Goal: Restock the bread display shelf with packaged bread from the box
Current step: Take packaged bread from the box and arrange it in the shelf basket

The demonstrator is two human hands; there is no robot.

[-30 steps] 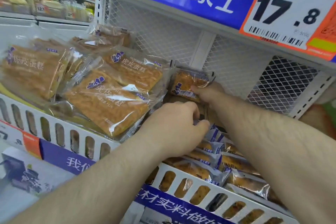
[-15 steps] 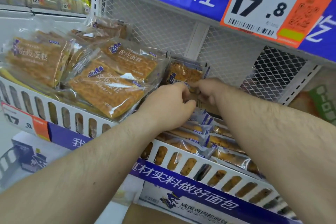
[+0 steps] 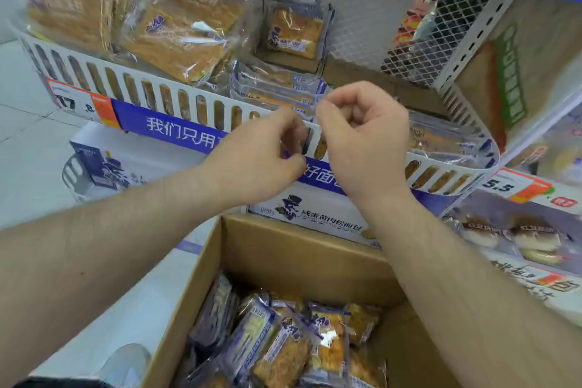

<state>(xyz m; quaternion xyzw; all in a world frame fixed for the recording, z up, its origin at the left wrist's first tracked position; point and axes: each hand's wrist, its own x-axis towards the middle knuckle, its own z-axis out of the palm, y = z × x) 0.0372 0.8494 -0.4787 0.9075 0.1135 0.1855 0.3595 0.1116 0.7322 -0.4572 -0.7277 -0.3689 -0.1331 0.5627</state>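
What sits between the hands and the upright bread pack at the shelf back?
Head view: the slotted shelf rail, then flat stacked bread packs, lie between the hands and the upright pack.

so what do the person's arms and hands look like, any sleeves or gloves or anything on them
Both arms are bare from wrist to the bottom of the picture: no sleeves show. The left hand and right hand wear no gloves, and no watch, bracelet or ring is visible. The forearms carry fine hair, and the left forearm has a few small dark marks. Motion blur hides finer detail on the fingers.
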